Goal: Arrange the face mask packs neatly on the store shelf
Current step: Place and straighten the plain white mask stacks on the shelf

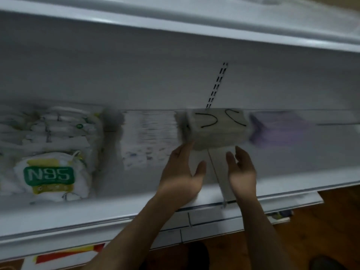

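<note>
**Face mask packs in a row on a white shelf**

We see blurred packs lined up along a white shelf (292,172). At the far left, a white N95 pack (48,176) with a green label lies flat near the front edge. A pile of white packs (54,125) sits just behind it. To the right come a white printed pack (150,133), a beige pack (216,127) showing black ear loops on top, and a purple pack (278,129).

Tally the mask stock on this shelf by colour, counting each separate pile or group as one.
White: 2, the N95 pile and the printed pack
Beige: 1, the beige stack with black loops
Purple: 1, the purple pack
Total: 4 groups; blur hides how many packs are in each.
</note>
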### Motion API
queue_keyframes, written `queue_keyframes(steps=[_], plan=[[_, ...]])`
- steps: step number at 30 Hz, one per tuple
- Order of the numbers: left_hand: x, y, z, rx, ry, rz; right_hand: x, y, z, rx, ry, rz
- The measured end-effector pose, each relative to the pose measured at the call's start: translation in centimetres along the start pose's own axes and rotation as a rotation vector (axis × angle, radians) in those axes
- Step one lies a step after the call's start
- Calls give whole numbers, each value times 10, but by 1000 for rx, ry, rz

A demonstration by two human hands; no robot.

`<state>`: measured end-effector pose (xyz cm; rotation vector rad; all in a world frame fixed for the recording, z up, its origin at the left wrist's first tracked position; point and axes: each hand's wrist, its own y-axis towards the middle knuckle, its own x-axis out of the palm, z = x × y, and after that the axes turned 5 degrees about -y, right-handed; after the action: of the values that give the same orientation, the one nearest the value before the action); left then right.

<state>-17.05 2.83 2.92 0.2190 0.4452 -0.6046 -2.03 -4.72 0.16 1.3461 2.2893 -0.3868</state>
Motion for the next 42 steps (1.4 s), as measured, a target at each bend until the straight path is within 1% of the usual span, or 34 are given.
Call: queue_keyframes(steps=[2, 4, 7, 10, 13, 16, 20, 22, 24, 27, 30, 34, 37, 42], plan=[[19, 15, 19, -125, -154, -64, -14, 25, 9, 102, 88, -21], [41, 31, 31, -244, -349, -45, -26, 55, 19, 199, 135, -75], [69, 45, 36, -429, -556, 86, -43, 94, 30, 326, 275, -164], [87, 59, 34, -586, -698, 246, -52, 123, 36, 340, 370, -254], [94, 76, 42, -647, -803, 383, -50, 142, 35, 364, 450, -364], [94, 91, 50, -690, -835, 514, -45, 153, 32, 371, 465, -425], [90, 103, 50, -760, -815, 549, -39, 166, 32, 360, 481, -443], [85, 108, 53, -774, -809, 526, -37, 173, 30, 359, 454, -434], [80, 113, 57, -778, -834, 504, -35, 180, 29, 320, 408, -433], [74, 117, 56, -793, -808, 469, -32, 184, 30, 268, 345, -428], [72, 126, 56, -828, -770, 455, -30, 191, 26, 297, 331, -438], [73, 135, 64, -833, -722, 432, -25, 202, 18, 370, 285, -521], [78, 134, 65, -830, -698, 372, -20, 205, 22, 374, 271, -529], [78, 128, 55, -841, -714, 332, -20, 201, 24, 378, 320, -539]])
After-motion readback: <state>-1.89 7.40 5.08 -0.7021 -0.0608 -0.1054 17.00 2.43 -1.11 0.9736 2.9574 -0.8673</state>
